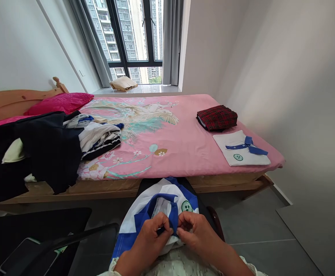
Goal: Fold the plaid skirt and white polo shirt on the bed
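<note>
A white and blue polo shirt (167,189) with a round green badge lies across my lap, its blue collar towards me. My left hand (152,235) pinches the blue button placket from the left. From the other side, my right hand (194,230) has its thumb and finger closed on the placket's right edge. Both sets of fingertips nearly meet there; any button between them is hidden.
Ahead stands a bed with a pink floral sheet (178,149). A folded white polo shirt (242,151) and folded red plaid clothing (217,117) lie at its right. Dark clothes (52,145) and a mixed pile (98,134) lie left. A phone (29,257) rests lower left.
</note>
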Tool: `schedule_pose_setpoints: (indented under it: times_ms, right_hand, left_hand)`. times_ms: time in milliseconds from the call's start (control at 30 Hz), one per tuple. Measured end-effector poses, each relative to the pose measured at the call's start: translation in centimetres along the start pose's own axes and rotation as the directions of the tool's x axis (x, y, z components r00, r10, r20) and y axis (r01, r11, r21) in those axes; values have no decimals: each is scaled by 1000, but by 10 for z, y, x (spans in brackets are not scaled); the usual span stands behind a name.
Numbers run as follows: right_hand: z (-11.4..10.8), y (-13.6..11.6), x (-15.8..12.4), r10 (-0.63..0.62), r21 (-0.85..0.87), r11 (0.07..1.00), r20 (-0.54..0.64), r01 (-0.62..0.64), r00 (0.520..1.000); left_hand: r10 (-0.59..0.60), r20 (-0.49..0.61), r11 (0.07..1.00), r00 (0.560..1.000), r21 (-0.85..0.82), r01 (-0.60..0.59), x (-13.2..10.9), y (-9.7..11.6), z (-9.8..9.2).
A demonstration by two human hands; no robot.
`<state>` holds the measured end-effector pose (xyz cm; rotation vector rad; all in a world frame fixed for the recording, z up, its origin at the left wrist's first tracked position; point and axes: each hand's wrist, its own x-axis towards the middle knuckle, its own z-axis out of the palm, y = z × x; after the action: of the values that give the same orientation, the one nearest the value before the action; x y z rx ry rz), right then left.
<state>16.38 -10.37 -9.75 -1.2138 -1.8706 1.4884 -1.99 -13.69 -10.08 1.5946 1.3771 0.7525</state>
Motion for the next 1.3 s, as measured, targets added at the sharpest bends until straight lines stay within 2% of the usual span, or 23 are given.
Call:
schedule_pose_setpoints:
  times_ms: [100,200,300,400,467,633,767,867,1033,1133,1300]
  right_hand:
    - [-1,0,0,-2,-1,1000,-17,2,1000]
    - [-1,0,0,32,38,999,-20,-31,999]
    - [-2,1,0,64,69,995,26,-65,998]
    - [-2,3,0,84,26,996,69,-86,994]
    - [-2,3,0,79,-57,995,51,-76,996]
    - [7,4,-2,-5,-359,933,-53,-15,999]
    - [18,7,-5,-86,-535,845,-99,20,991]
    - [23,11,-5,-130,-562,826,-96,54,987]
    - [24,16,-5,-185,-510,853,-99,109,978]
    - [26,17,-7,-225,-494,859,-123,137,967]
    - [29,19,-8,-328,-486,847,-158,216,931]
  left_hand:
    - [-40,-42,999,998,-32,39,0,-4,3]
    - [1,-29,1000,1000,-29,-2,1,-4,3]
    - [29,4,1000,1000,-7,-29,1,-3,2]
    - [-28,10,999,1000,-16,28,1,-4,6]
    - [-75,6,996,997,-44,75,3,-9,10]
    - [-207,4,959,978,-195,204,8,-18,19]
    - [-294,50,891,954,-348,293,9,-13,21]
    - [-308,36,878,951,-375,299,7,-9,23]
    - [-306,25,841,952,-462,282,5,-12,24]
    - [-356,48,784,933,-528,326,7,-13,24]
    - [-413,11,719,911,-610,333,11,-18,26]
